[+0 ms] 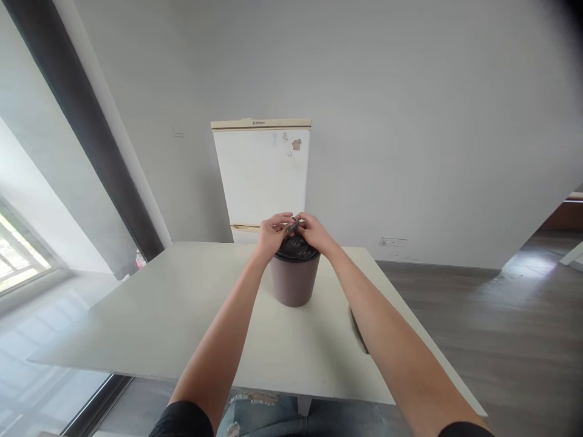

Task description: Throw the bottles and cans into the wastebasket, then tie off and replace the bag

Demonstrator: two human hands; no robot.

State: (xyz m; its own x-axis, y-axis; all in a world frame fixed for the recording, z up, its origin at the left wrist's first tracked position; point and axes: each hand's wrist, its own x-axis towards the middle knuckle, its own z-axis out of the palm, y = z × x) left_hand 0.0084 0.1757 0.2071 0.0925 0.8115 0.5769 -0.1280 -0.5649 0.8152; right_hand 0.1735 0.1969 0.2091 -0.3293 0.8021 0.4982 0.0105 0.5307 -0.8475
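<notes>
A brownish-mauve trash bin [295,282] stands upright on the pale table [150,303], its dark rim around a black plastic bag [297,247]. Over the bin's mouth, my left hand [274,232] pinches the gathered top of the bag from the left. My right hand [313,230] grips the same bunched plastic from the other side, so both sets of fingers nearly meet. The fingertips partly hide the gathered part of the bag.
A dark, curved-edged object [358,331] lies on the table, mostly hidden beneath my right forearm. Behind the table stands a white refrigerator [264,176] against the grey wall [410,121]. A wall socket [393,242] is low on the right, above the wooden floor [460,309].
</notes>
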